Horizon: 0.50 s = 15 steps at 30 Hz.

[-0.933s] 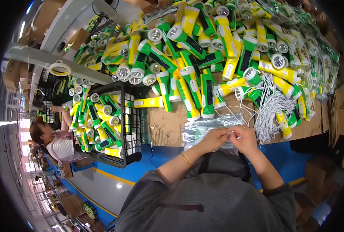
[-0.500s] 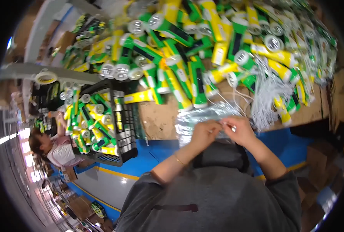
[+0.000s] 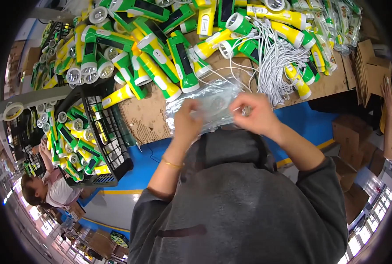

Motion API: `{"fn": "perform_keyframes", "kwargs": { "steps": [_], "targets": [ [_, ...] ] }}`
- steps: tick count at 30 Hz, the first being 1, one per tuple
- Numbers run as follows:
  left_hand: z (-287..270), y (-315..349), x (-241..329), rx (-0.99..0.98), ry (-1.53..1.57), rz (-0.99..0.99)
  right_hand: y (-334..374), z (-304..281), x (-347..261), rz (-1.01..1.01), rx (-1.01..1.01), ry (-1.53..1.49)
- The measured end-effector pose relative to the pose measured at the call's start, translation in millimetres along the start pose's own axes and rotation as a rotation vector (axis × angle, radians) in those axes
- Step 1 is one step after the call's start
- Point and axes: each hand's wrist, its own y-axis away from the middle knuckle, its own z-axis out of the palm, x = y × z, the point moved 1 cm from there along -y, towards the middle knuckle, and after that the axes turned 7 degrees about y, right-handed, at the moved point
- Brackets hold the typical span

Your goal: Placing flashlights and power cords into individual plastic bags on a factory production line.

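Observation:
A stack of clear plastic bags [image 3: 215, 97] lies on the table's near edge, shiny and crinkled. Over its left side is my left hand [image 3: 187, 123], its fingers curled and smeared by motion; what they hold, if anything, does not show. At the right side of the bags my right hand [image 3: 259, 116] is closed in a pinch, with a small greyish thing at its fingertips too small to name. Just beyond that hand spreads a tangled bundle of white cables [image 3: 275, 61]. Green-and-yellow flashlights [image 3: 158, 72] are heaped behind the bags.
A black crate [image 3: 112, 132] full of flashlights stands at the left, beside a grey rail with a tape roll [image 3: 13, 111]. Bagged flashlights [image 3: 336, 26] lie far right, near cardboard [image 3: 372, 70]. A co-worker [image 3: 57, 187] is at lower left; another person's arm [image 3: 389, 123] shows at right.
My hands, close together before, are now apart, the left one over the bags' left side. The whole view has shifted, and another person's arm has come in at the right.

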Motion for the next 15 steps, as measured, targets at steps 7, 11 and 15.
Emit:
{"fn": "perform_keyframes", "kwargs": {
  "steps": [7,11,15],
  "targets": [
    [-40,40,-3,0.360,-0.299,-0.037,-34,1,18,0.163,-0.040,0.675],
    [-31,37,9,0.329,-0.203,0.053,-137,70,5,-0.003,0.212,0.800],
    [-29,44,27,0.355,-0.028,-0.014,-178,89,30,0.130,0.158,0.868]
  ]
}}
